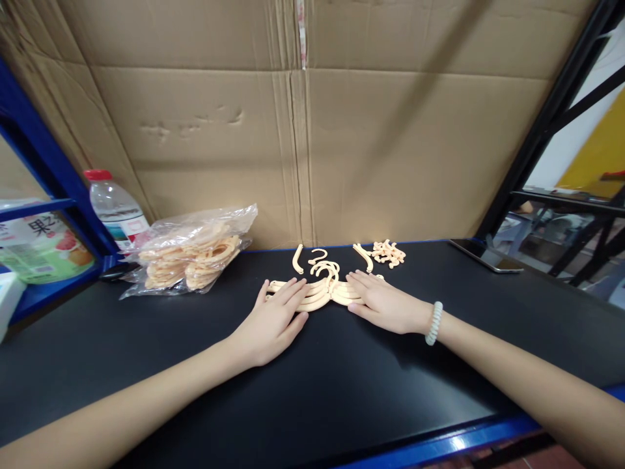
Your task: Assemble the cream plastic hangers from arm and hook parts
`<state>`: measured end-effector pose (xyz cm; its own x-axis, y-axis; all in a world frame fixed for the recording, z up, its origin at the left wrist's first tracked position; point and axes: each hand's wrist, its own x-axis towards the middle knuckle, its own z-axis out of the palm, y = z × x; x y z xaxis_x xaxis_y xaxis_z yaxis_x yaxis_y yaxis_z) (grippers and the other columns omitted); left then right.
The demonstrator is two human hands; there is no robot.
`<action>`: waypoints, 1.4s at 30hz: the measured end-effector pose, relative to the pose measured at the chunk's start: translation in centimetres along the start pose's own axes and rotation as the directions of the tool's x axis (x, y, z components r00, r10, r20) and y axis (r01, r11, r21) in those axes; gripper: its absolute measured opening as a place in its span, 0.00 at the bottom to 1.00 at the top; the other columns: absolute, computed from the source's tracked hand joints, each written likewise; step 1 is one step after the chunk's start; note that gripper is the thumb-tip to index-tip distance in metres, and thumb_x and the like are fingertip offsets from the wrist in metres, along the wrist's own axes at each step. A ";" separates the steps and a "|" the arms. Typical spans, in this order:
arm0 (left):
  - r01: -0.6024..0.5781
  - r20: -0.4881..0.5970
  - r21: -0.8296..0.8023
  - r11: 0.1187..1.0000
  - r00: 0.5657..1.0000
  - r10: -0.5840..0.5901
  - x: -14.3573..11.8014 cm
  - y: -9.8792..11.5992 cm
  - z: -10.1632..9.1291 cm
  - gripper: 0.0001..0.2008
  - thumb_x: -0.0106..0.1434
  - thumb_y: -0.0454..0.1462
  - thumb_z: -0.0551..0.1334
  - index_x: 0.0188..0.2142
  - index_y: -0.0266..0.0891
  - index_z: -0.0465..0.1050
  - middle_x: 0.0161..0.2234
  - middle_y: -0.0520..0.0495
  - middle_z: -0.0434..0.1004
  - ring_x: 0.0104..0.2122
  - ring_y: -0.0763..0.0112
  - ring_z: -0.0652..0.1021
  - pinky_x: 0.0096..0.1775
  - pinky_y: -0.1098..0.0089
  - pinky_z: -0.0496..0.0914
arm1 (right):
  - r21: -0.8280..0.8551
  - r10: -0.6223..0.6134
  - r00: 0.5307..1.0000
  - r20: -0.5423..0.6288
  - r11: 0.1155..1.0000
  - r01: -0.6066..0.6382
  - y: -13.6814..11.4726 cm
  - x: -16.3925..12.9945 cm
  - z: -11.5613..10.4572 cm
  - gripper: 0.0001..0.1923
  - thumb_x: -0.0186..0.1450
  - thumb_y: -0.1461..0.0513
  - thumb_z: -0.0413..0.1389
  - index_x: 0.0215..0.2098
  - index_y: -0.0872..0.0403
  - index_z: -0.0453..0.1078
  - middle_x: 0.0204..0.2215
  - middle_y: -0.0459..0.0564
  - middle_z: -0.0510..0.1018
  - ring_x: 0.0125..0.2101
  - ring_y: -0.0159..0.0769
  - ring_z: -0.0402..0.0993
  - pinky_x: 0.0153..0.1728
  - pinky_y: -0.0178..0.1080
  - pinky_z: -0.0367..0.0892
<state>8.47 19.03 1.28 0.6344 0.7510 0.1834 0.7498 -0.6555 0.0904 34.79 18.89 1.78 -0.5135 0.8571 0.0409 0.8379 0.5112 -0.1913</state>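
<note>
A small stack of cream plastic hangers [325,290] lies on the black table top [342,378], hooks pointing away from me. My left hand [273,322] rests flat, fingers together, on the stack's left arm. My right hand [383,303], with a white coiled band on its wrist, lies flat on the right arm. Neither hand grips anything. Just behind the stack lie loose cream hooks [318,257] and a little heap of small cream pieces [388,253].
A clear plastic bag [193,257] with more cream hangers sits at the left, a water bottle [114,208] with a red cap behind it. A dark phone [481,254] lies at the right. Cardboard [312,130] forms the back wall; blue shelf frame [43,163] stands left.
</note>
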 end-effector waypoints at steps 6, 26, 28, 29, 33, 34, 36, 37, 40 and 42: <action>0.021 0.019 0.003 1.000 1.000 -0.021 0.0 0.2 -0.2 0.24 0.70 0.42 0.45 0.64 0.40 0.53 0.65 0.41 0.55 0.64 0.54 0.57 0.60 0.38 0.43 | -0.012 -0.009 1.000 -0.001 1.000 0.009 0.1 0.0 0.0 0.35 0.70 0.51 0.40 0.66 0.69 0.47 0.65 0.68 0.50 0.65 0.54 0.43 0.62 0.56 0.45; 0.003 -0.002 -0.008 1.000 1.000 -0.003 0.1 0.0 -0.1 0.24 0.70 0.42 0.46 0.64 0.43 0.53 0.64 0.41 0.56 0.63 0.54 0.58 0.60 0.37 0.43 | 0.007 -0.029 0.999 -0.023 1.000 0.029 0.3 0.0 0.1 0.35 0.70 0.50 0.40 0.65 0.68 0.49 0.64 0.68 0.51 0.65 0.55 0.44 0.61 0.58 0.47; 0.004 -0.003 -0.007 1.000 1.000 -0.004 0.1 0.0 0.0 0.24 0.70 0.43 0.46 0.64 0.43 0.53 0.64 0.41 0.55 0.63 0.54 0.58 0.60 0.37 0.43 | 0.014 -0.030 0.999 -0.023 0.999 0.030 0.2 0.0 0.0 0.35 0.70 0.50 0.40 0.65 0.69 0.49 0.64 0.68 0.51 0.65 0.55 0.44 0.61 0.59 0.47; 0.005 -0.001 -0.006 1.000 1.000 -0.005 0.1 0.0 0.0 0.24 0.70 0.43 0.45 0.64 0.43 0.53 0.64 0.41 0.55 0.63 0.54 0.58 0.60 0.37 0.43 | 0.012 -0.027 0.999 -0.017 1.000 0.027 0.2 0.0 0.0 0.35 0.70 0.50 0.40 0.65 0.69 0.49 0.65 0.68 0.50 0.65 0.55 0.44 0.61 0.58 0.47; 0.011 0.012 0.007 1.000 1.000 -0.011 0.1 0.0 0.0 0.24 0.70 0.43 0.45 0.64 0.42 0.52 0.65 0.41 0.54 0.64 0.55 0.56 0.60 0.38 0.43 | -0.011 -0.016 1.000 0.005 1.000 0.016 0.2 0.0 -0.1 0.36 0.70 0.50 0.39 0.66 0.71 0.47 0.65 0.68 0.49 0.65 0.55 0.43 0.62 0.57 0.47; 0.011 0.012 0.008 1.000 1.000 -0.011 0.1 0.0 -0.1 0.24 0.70 0.43 0.45 0.64 0.42 0.52 0.65 0.41 0.55 0.64 0.55 0.56 0.60 0.38 0.44 | -0.012 -0.016 1.000 0.005 1.000 0.016 0.2 0.0 -0.1 0.36 0.70 0.50 0.40 0.66 0.70 0.47 0.65 0.68 0.49 0.65 0.55 0.43 0.62 0.57 0.46; 0.012 0.006 0.006 1.000 1.000 -0.012 0.1 0.1 -0.1 0.24 0.70 0.43 0.45 0.64 0.43 0.53 0.65 0.41 0.55 0.64 0.54 0.57 0.60 0.38 0.44 | -0.005 -0.017 1.000 -0.001 1.000 0.017 0.2 0.0 -0.2 0.36 0.70 0.51 0.40 0.66 0.70 0.47 0.65 0.68 0.50 0.65 0.55 0.43 0.62 0.57 0.46; 0.012 0.004 0.004 1.000 1.000 -0.012 0.1 0.1 -0.1 0.24 0.70 0.43 0.46 0.64 0.43 0.53 0.64 0.41 0.55 0.64 0.54 0.57 0.60 0.38 0.45 | -0.002 -0.017 1.000 -0.004 1.000 0.017 0.2 0.0 -0.2 0.36 0.69 0.51 0.41 0.65 0.70 0.48 0.65 0.68 0.50 0.65 0.55 0.43 0.62 0.57 0.46; 0.009 0.006 0.000 1.000 1.000 -0.009 0.2 0.2 -0.2 0.24 0.70 0.42 0.46 0.64 0.43 0.53 0.64 0.41 0.56 0.63 0.54 0.58 0.59 0.37 0.45 | 0.005 -0.013 1.000 -0.007 1.000 0.013 0.2 0.0 -0.1 0.36 0.69 0.51 0.41 0.65 0.70 0.49 0.64 0.68 0.50 0.65 0.55 0.43 0.62 0.57 0.46; 0.009 0.009 0.003 1.000 1.000 -0.009 0.1 0.1 -0.2 0.24 0.70 0.42 0.46 0.64 0.43 0.53 0.64 0.41 0.55 0.64 0.54 0.57 0.59 0.37 0.44 | 0.007 -0.012 1.000 -0.010 1.000 0.013 0.2 0.0 -0.1 0.36 0.69 0.51 0.41 0.65 0.69 0.49 0.64 0.68 0.50 0.65 0.55 0.43 0.62 0.58 0.46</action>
<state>8.64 19.03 1.50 0.6294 0.7574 0.1737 0.7559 -0.6486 0.0888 34.95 18.98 1.82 -0.5220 0.8512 0.0535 0.8301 0.5215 -0.1977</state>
